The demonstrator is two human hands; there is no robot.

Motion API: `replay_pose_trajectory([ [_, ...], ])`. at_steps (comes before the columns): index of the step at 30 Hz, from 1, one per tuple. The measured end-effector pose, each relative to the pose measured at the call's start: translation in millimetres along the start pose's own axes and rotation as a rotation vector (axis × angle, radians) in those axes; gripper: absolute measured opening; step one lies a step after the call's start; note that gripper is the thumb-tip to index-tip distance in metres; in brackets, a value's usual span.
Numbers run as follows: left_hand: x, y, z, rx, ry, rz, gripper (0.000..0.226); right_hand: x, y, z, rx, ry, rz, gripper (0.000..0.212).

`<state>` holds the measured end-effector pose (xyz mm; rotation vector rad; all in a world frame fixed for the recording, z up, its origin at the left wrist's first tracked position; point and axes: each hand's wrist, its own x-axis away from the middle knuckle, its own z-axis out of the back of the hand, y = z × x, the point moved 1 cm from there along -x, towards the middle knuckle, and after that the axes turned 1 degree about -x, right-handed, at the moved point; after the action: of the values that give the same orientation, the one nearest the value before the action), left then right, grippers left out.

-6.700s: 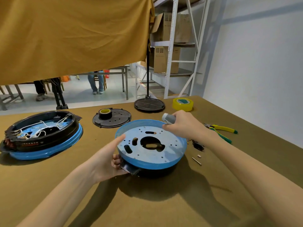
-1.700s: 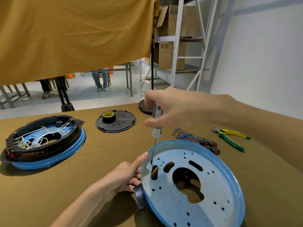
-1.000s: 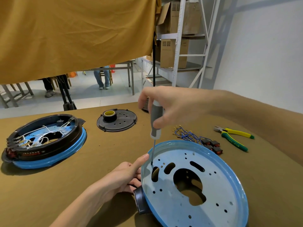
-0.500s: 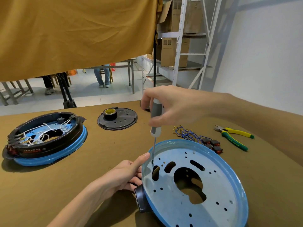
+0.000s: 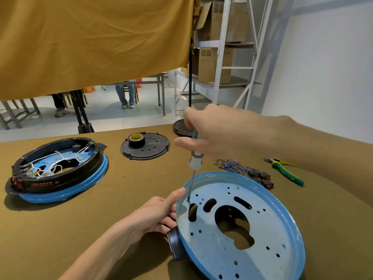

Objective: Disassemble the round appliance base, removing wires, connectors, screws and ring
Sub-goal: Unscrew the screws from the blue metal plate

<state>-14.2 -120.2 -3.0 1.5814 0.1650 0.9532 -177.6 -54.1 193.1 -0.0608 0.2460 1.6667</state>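
Both hands busy — right grips screwdriver, left clasps base rim.

A round blue appliance base is steadied at its left rim by the left hand. A screwdriver, gripped by the right hand, is set upright, tip on the plate.

We see a pale blue perforated plate with a brighter blue rim, a grey and white screwdriver, green and yellow pliers, blue wires, a black disc, and an olive-brown tabletop.
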Motion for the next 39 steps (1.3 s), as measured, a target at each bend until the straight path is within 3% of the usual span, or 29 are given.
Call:
replay_pose_trajectory([
  [2,0.7,0.8,-0.7,0.002,-0.004,-0.002,0.085,-2.5,-0.4,-2.6,-0.044,0.012,0.014,0.036],
  [4,0.8,0.9,-0.7,0.004,-0.004,-0.005,0.084,-3.6,1.9,4.2,-0.253,-0.102,0.051,0.023],
  [7,-0.6,0.2,-0.6,-0.005,0.000,0.000,0.086,-2.9,6.7,15.5,-0.380,-0.223,0.132,0.038],
  [9,-1.1,0.0,-0.2,-0.009,-0.001,-0.002,0.085,-1.4,3.7,13.2,-0.346,-0.201,0.099,0.031],
  [12,-2.4,-0.8,0.2,0.001,-0.010,-0.006,0.086,-1.0,0.8,-0.5,0.004,-0.041,-0.005,0.047],
  [14,-2.8,-0.7,-0.3,0.007,-0.013,-0.004,0.085,-1.9,-0.8,-4.8,0.091,0.045,0.041,0.043],
  [16,-3.3,-0.7,-0.4,-0.005,-0.001,-0.005,0.087,-1.3,-0.3,2.3,-0.152,-0.027,0.112,0.026],
  [19,-3.7,-1.5,-0.6,-0.015,0.008,-0.004,0.090,2.5,0.4,14.9,-0.486,-0.265,0.196,0.041],
  [21,-3.9,-1.9,-0.4,-0.015,0.011,-0.005,0.091,6.3,-5.2,13.4,-0.400,-0.259,0.183,0.041],
  [22,-4.4,-2.0,-0.4,-0.017,0.015,-0.007,0.091,7.3,-7.5,10.9,-0.267,-0.189,0.164,0.037],
  [25,-5.5,-2.9,-0.6,-0.011,0.023,-0.013,0.094,7.7,-11.4,5.0,0.142,0.053,0.067,0.055],
  [27,-5.5,-3.4,-0.4,-0.011,0.020,-0.016,0.095,6.4,-12.0,2.5,0.048,0.024,0.064,0.044],
  [29,-5.1,-3.2,-0.3,-0.011,0.020,-0.014,0.095,4.9,-7.5,5.4,-0.199,-0.104,0.090,0.023],
  [33,-5.1,-2.8,-0.2,-0.020,0.022,-0.008,0.092,5.9,-1.4,17.2,-0.330,-0.309,0.142,0.038],
  [39,-5.0,-3.5,-0.4,-0.014,0.017,-0.011,0.088,2.1,-4.2,-0.4,0.049,-0.009,0.026,0.046],
])
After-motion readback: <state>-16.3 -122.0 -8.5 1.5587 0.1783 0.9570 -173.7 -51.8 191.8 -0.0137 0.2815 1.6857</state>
